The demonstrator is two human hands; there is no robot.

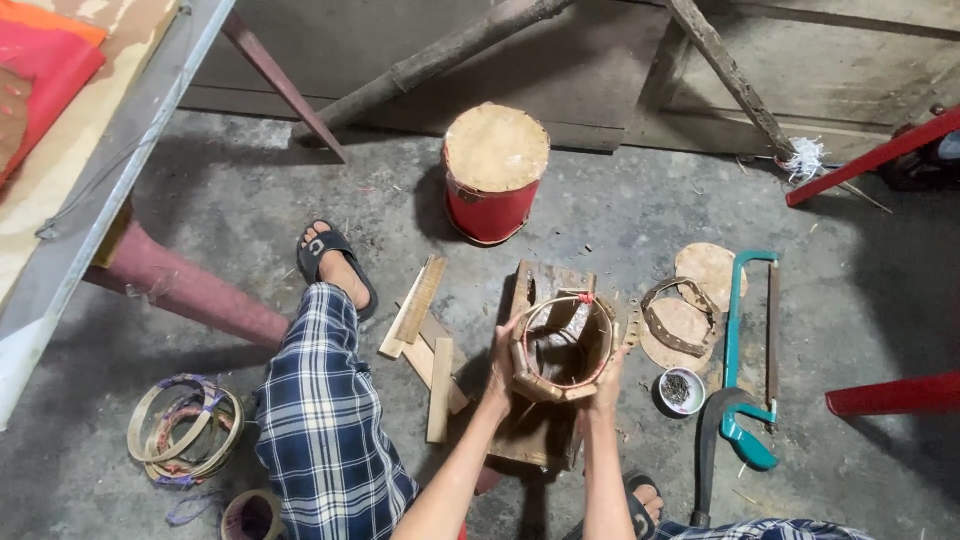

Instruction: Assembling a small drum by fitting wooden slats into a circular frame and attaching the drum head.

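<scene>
From the head camera, looking down at the concrete floor (250, 190), the person sits with one leg in checked cloth (325, 410) stretched out and a sandalled foot (335, 262) at its end. Both hands are on an open drum shell (565, 345), a ring of bent wood strip with a red cord along its rim, which stands on a small wooden block (545, 430) between the knees. The left hand (503, 365) has its grip wrapped round the shell's left wall, fingers curled on the outside. The right hand (607, 385) has its grip closed on the lower right edge of the same shell.

Just left of the block lie several loose wooden slats (425, 335). Beyond the shell stands a finished red drum (495, 175) with a pale skin top, well apart from the hands. To the right lie round cut discs (700, 290) with a curved strip on them, a small bowl of nails (682, 390) just beside the right hand, and a teal-framed hacksaw (748, 350). At lower left a coil of thin hoops (185, 430) rests on the floor, near a bench (80, 180) with a pink leg.
</scene>
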